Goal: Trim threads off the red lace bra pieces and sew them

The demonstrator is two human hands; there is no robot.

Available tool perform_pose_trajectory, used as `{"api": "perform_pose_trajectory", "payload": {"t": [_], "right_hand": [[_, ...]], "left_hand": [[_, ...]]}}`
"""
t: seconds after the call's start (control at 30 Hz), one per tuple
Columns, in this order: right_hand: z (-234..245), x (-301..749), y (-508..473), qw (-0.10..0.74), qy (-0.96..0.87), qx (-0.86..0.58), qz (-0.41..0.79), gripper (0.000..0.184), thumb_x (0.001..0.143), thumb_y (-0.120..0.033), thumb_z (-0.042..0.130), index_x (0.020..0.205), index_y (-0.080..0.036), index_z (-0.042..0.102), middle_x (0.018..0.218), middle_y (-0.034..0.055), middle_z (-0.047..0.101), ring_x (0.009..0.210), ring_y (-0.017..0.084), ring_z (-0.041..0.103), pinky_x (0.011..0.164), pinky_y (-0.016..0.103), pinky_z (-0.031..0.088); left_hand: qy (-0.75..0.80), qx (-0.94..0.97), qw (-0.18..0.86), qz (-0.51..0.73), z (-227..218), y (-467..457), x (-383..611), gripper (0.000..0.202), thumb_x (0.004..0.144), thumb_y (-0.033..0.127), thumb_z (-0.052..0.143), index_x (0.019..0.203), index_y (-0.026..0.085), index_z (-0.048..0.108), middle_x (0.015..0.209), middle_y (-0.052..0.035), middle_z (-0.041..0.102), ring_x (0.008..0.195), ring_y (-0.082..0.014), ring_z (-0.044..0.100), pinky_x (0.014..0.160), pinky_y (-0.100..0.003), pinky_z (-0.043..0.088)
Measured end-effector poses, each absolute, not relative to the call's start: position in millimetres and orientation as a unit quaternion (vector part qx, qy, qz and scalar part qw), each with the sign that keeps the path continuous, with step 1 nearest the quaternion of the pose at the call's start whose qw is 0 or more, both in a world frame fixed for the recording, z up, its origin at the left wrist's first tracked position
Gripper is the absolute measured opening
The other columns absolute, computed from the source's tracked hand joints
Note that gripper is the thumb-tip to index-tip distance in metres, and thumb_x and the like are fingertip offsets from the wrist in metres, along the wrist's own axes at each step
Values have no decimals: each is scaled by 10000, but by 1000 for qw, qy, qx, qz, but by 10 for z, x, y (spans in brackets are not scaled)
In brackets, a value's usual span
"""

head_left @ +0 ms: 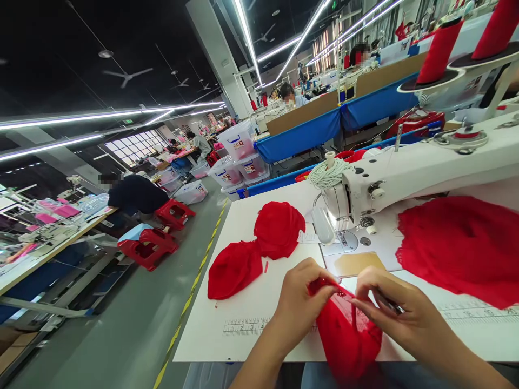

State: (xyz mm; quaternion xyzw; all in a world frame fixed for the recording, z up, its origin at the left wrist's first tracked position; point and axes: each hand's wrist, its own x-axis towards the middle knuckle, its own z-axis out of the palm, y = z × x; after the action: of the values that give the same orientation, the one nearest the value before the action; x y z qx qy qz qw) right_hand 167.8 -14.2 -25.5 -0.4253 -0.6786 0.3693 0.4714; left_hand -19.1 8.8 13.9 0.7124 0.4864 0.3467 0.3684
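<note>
My left hand (302, 300) pinches the top edge of a red fabric piece (348, 337) that hangs over the near edge of the white sewing table (251, 265). My right hand (395, 308) grips the same fabric from the right, fingers pressed together, with a small metal tool partly visible under them. Just beyond my hands stands the white sewing machine (405, 173), its needle area (367, 224) above a tan plate (359, 263).
Two red bra cups (259, 246) lie on the table's left half. A pile of red lace (466, 248) sits at the right. Red thread cones (440, 48) stand behind the machine. Red stools (148, 248), plastic bins (239, 156) and seated workers fill the aisle at left.
</note>
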Motion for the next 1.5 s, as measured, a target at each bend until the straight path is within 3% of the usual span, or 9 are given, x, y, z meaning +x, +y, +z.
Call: {"api": "perform_pose_trajectory", "payload": {"t": [0.27, 0.47, 0.7, 0.83, 0.9, 0.97, 1.07, 1.2, 1.5], "right_hand": [[-262, 1698, -145, 459, -684, -443, 353, 172, 852, -392, 649, 953, -255, 675, 743, 18, 655, 611, 170, 586, 529, 256, 477], [-196, 1661, -153, 486, -693, -416, 332, 197, 913, -333, 586, 734, -250, 598, 646, -21, 549, 520, 124, 486, 453, 233, 388], [-130, 1735, -178, 520, -631, -442, 370, 266, 870, -449, 639, 696, -255, 590, 668, -15, 539, 537, 138, 456, 469, 256, 372], [-233, 1755, -90, 503, -685, -422, 316, 161, 821, -339, 697, 964, -273, 664, 940, 29, 689, 684, 162, 607, 532, 233, 479], [-283, 1743, -61, 493, -708, -425, 274, 31, 858, -252, 619, 867, -255, 649, 798, 11, 688, 644, 158, 616, 537, 228, 489], [-306, 1718, -58, 503, -712, -433, 231, 132, 888, -189, 531, 796, -248, 607, 686, -13, 639, 566, 142, 581, 510, 222, 473], [-291, 1679, -81, 517, -718, -426, 191, 121, 895, -170, 511, 838, -241, 591, 726, -4, 641, 574, 137, 585, 509, 217, 480], [-246, 1641, -91, 514, -723, -422, 189, 122, 902, -167, 514, 827, -242, 575, 683, -23, 610, 523, 120, 555, 476, 201, 464], [-250, 1603, -99, 495, -727, -431, 202, 101, 906, -200, 546, 820, -244, 573, 663, -42, 593, 503, 109, 544, 462, 189, 459]], "left_hand": [[356, 820, 100, 436, -97, 29, -210, 101, 855, 94, 621, 800, 171, 656, 700, -4, 561, 621, -119, 520, 563, -234, 403], [357, 835, -15, 419, 8, 18, -199, 135, 874, 176, 630, 739, 188, 626, 646, -3, 575, 609, -136, 508, 594, -280, 366], [322, 843, -127, 411, 48, 5, -202, 213, 848, 39, 561, 705, 189, 610, 584, 20, 559, 589, -125, 482, 579, -289, 304], [332, 837, -77, 428, 55, 37, -196, 135, 864, 111, 609, 754, 184, 637, 626, 10, 562, 599, -129, 486, 553, -265, 344], [376, 831, -17, 410, 69, 51, -207, 98, 849, 118, 636, 780, 187, 650, 695, -4, 586, 635, -131, 525, 556, -243, 389], [418, 822, 53, 384, 88, 51, -217, 139, 822, 56, 627, 789, 190, 645, 816, -25, 632, 713, -137, 589, 583, -225, 434], [434, 808, 165, 364, 120, 27, -211, 224, 796, -28, 565, 827, 186, 623, 945, -39, 669, 807, -140, 635, 630, -210, 478], [439, 793, 228, 355, 157, -2, -176, 204, 818, 10, 583, 929, 168, 648, 867, -34, 672, 784, -142, 627, 690, -224, 489], [447, 767, 311, 339, 184, -1, -153, 159, 893, 182, 548, 804, 164, 679, 764, -39, 650, 723, -148, 580, 669, -241, 430]]}}
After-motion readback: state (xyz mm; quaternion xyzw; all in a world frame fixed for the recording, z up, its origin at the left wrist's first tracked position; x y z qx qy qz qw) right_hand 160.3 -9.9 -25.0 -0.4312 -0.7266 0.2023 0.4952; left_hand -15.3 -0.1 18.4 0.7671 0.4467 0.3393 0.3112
